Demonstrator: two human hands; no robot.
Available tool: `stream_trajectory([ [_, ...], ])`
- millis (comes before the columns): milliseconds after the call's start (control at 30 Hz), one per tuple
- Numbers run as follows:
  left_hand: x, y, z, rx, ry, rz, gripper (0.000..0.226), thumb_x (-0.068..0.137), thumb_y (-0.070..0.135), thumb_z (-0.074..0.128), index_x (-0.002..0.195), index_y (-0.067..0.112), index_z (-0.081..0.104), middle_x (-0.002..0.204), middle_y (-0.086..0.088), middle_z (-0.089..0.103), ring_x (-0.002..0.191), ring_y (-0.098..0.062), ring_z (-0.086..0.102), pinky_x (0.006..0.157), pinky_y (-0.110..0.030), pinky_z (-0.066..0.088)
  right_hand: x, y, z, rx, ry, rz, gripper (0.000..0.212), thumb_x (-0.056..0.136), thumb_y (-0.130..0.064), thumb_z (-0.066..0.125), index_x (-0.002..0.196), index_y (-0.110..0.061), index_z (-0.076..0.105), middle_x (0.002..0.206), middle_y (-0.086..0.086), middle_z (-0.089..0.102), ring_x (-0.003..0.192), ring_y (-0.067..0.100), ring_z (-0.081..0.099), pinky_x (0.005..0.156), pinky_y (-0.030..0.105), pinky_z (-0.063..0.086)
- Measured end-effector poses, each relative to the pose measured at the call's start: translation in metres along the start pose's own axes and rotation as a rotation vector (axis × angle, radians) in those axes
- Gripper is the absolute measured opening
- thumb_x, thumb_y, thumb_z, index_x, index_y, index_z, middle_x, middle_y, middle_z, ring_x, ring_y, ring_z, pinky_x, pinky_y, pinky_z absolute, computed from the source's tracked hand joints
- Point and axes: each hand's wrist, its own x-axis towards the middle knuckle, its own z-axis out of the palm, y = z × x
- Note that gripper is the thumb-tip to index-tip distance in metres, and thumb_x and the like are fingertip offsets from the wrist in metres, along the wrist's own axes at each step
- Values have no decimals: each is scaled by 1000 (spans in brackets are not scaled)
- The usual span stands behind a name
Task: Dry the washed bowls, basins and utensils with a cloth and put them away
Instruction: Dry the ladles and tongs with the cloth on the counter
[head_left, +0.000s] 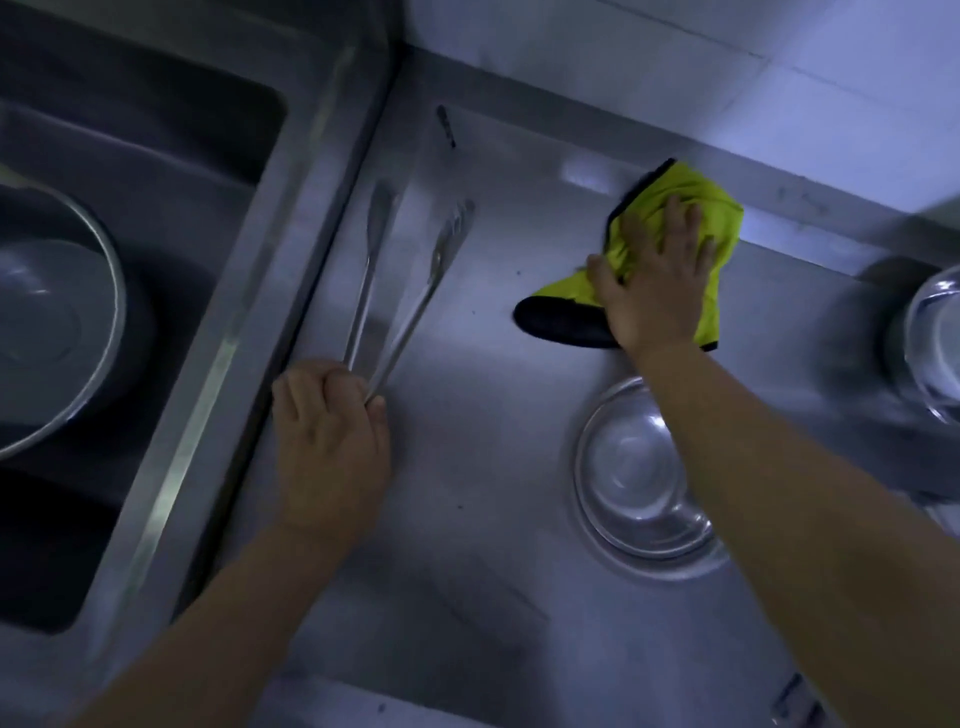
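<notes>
Left hand (332, 447) has its fingers curled round the near end of the tongs (410, 280), which lie on the steel bench (493, 571) with their arms splayed apart. Right hand (654, 291) is spread flat, pressing on the yellow-green cloth (722, 218) further back. A steel bowl (634, 478) sits upright under that forearm, and there's another bowl (935, 338) at the right edge. A big basin (52, 322) sits in the sink (156, 156) on the left.

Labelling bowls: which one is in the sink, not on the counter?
The large basin at far left, down in the sink. The steel bowl and the right-edge bowl sit on the counter.
</notes>
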Motion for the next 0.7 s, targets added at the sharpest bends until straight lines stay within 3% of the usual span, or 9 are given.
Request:
stream_trajectory([
  [267,-57,14,21,130,-14,-30,17,83,18,43,79,3,50,91,-23,51,83,-35,44,77,-45,31,-28,18,-7,44,44,132,67,81,-56,43,139,-24,46,156,14,20,145,33,8,116,50,2],
  [533,-86,1,19,110,-55,-5,17,82,17,43,79,1,50,93,-23,51,82,-39,52,73,-48,43,-107,-27,0,156,-58,-172,68,74,-57,44,129,-20,58,150,21,30,141,43,18,113,53,11],
  [700,-104,-14,17,79,-57,63,13,82,16,44,79,4,48,92,-24,54,80,-39,55,73,-46,46,-202,-68,9,152,-102,-338,61,79,-54,48,133,-25,55,149,18,34,140,41,20,114,54,16],
])
